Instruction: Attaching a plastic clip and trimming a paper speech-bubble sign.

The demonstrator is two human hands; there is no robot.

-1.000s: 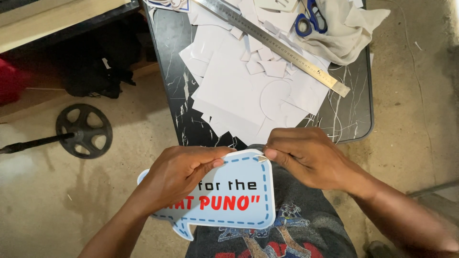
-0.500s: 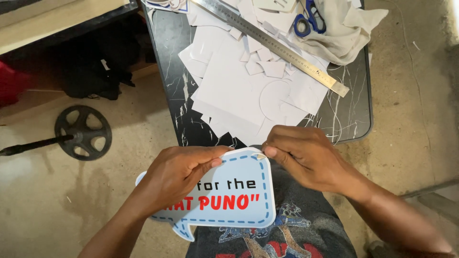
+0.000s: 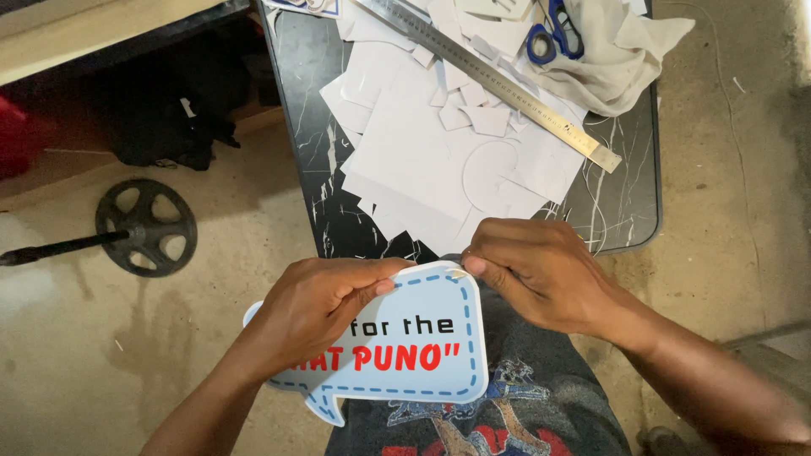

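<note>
A: Down over the lap we go. The left hand (image 3: 317, 308) lies across the speech-bubble sign (image 3: 414, 346), thumb on top and fingers curled under, clamped on its upper left part.

B: And the right hand (image 3: 536, 274)?

A: Fingertips pinched together right at the sign's top right corner, where a small pale edge shows between them. It may be a backing layer or a sticker edge; too small to tell.

B: Anything different from a second ago?

A: Hardly. The sign sits in the same place over the knees, both hands hold the same grips, and that corner pinch has not travelled. My reading: whatever is being worked loose or pressed down at the corner has barely progressed.

B: And beyond the hands?

A: The dark marbled table (image 3: 625, 211) just ahead, with white card offcuts (image 3: 439, 152) piled on it. A long metal ruler (image 3: 498, 80) lies slantwise over them, blue-handled scissors (image 3: 553, 34) rest on a pale cloth (image 3: 625, 51) at the far corner. Off to the left on the floor, a barbell plate (image 3: 145, 226).
</note>
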